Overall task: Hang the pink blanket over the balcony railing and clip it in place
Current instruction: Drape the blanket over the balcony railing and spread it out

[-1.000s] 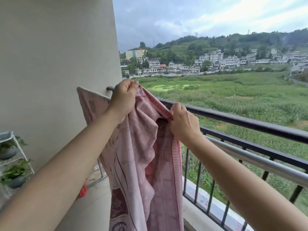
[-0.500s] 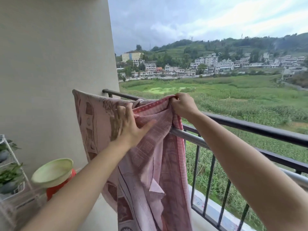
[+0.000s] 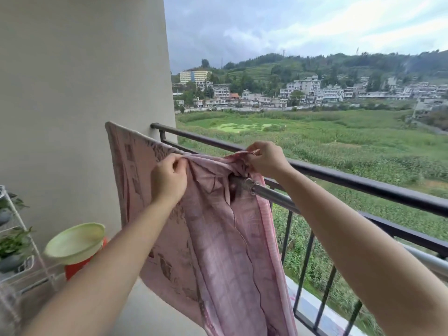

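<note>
Home balcony, dark metal railing (image 3: 363, 183), plant rack (image 3: 21, 238), beige wall (image 3: 72, 81), fields and village beyond

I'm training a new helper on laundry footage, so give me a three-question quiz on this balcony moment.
1. True or false: a clip already fastens the pink blanket in place.
2. The bar carrying the blanket is: A black; B silver; C white.
3. Which hand grips the blanket nearer the wall: the left hand or the right hand?
Key: 1 false, no clip shows; 2 B; 3 left.
</note>
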